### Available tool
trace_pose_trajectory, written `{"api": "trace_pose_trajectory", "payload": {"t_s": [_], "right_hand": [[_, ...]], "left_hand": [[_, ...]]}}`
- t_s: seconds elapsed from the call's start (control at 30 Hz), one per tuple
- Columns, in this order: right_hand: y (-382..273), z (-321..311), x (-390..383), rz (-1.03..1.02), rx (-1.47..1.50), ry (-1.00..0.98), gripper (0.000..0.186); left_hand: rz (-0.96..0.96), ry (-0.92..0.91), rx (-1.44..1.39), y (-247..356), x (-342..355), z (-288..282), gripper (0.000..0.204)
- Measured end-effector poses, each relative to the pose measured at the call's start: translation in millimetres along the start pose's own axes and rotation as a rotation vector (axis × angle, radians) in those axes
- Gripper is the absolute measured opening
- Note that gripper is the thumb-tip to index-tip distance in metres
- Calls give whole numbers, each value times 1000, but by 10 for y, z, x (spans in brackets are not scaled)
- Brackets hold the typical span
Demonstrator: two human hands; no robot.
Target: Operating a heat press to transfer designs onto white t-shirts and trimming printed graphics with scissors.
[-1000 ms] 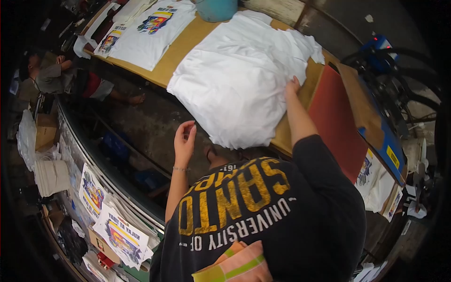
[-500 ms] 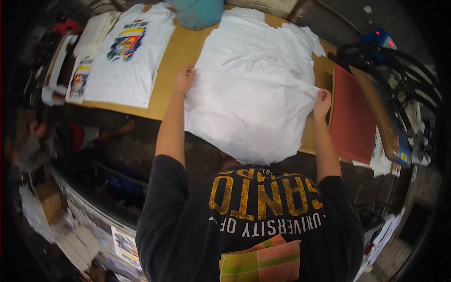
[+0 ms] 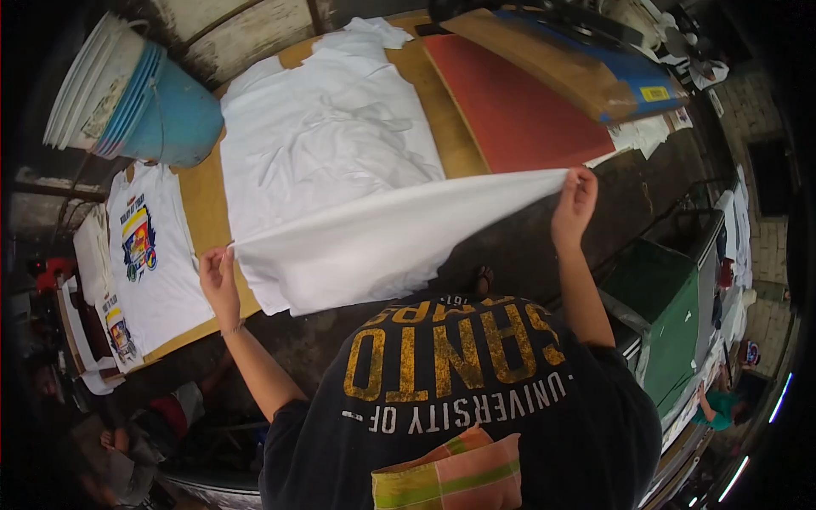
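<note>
A plain white shirt (image 3: 365, 234) is pulled taut between my two hands at the table's near edge, its lower part hanging over that edge. My left hand (image 3: 221, 280) pinches one corner beside the bare table strip. Higher and farther right, my right hand (image 3: 575, 208) pinches the other corner, beyond the near edge and in front of a red board (image 3: 518, 102). Behind the held cloth, more white shirts (image 3: 306, 102) lie spread on the tan table (image 3: 204, 204), rumpled in the middle.
Stacked white and blue buckets (image 3: 161, 110) stand at the back left. Printed white shirts (image 3: 149, 263) lie on the table's left end. A heat press (image 3: 586, 68) with a brown, blue-taped board is back right. A green panel (image 3: 667, 314) stands at right. People are at lower left and far right.
My hands have spread apart and drawn the white shirt to the right, off the pile and toward me. The view has turned right, bringing the buckets and green panel into sight.
</note>
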State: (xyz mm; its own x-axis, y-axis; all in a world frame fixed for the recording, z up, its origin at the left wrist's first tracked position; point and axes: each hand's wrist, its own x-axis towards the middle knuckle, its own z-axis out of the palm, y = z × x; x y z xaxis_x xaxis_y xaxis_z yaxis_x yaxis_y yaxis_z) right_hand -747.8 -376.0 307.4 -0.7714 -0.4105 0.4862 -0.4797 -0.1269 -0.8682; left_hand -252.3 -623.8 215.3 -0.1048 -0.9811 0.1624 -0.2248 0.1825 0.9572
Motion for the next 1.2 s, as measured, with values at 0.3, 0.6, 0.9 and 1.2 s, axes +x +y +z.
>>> {"api": "trace_pose_trajectory", "payload": {"t_s": [0.3,0.6,0.9,1.2], "right_hand": [[381,-2284,812,-125,-34,233,16],[984,-3126,1718,-104,29,220,17],[1401,-2983,2600,-161,-164,163,23],[2590,-1167,4029,-192,-627,-302,30]], "left_hand": [[160,-81,-353,1458,-1217,1635,45],[89,199,-312,2016,-2052,3298,52],[181,357,-215,2170,-1693,3862,43],[164,95,316,692,227,3835,27]]}}
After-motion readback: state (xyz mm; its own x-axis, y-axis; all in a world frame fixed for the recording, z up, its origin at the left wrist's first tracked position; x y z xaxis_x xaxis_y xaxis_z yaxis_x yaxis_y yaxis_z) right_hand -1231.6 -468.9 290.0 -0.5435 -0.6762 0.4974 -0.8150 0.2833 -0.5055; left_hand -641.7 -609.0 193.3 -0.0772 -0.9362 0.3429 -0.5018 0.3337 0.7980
